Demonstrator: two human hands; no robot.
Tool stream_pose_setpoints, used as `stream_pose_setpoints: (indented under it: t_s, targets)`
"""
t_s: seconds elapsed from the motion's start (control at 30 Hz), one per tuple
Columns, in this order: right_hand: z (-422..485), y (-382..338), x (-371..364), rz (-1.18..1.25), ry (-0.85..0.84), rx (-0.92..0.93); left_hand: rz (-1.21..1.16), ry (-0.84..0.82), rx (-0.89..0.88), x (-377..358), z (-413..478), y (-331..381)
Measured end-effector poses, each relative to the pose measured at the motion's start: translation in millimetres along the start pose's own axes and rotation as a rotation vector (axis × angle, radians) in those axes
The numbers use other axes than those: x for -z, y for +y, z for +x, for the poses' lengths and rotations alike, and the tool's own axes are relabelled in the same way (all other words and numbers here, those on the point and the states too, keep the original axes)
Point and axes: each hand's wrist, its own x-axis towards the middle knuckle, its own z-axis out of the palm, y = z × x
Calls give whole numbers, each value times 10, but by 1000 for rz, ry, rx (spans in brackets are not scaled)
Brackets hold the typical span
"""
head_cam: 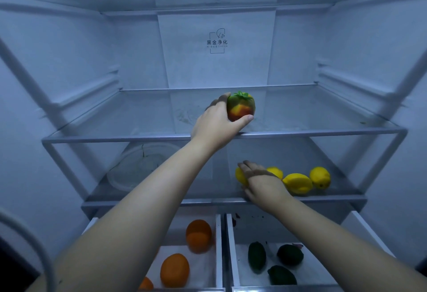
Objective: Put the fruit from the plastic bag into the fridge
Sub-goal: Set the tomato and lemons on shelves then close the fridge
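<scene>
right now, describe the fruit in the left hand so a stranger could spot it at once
In the open fridge, find the glass shelf above the lemons. Near its front middle the left hand grips one fruit. Only it is red, yellow and green with a leafy top; the rest are single-coloured.

Dim bluish light; pale side walls (pixel 57 60); printed logo (pixel 217 42) on the back panel (pixel 217 72); perhaps a hose (pixel 38 243) lower left.

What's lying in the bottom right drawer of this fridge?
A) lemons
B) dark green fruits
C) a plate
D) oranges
B: three dark green fruits lie in the right drawer, while the oranges are in the left drawer and the lemons sit on the shelf above.
</scene>
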Motion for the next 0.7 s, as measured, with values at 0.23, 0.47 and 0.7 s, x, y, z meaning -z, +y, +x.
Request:
stream_pose_setpoints:
  t_s: [0.23,0.47,0.7]
  targets:
    - [-187,-52,33,-82,100,17,1,4,-8,20,-28,9]
    - [-469,-159,106,-62,224,27,-53,55,-87,4,-62,-59]
    - [-854,-305,33,-21,239,-29,-20,173,-349,-49,-505,-215]
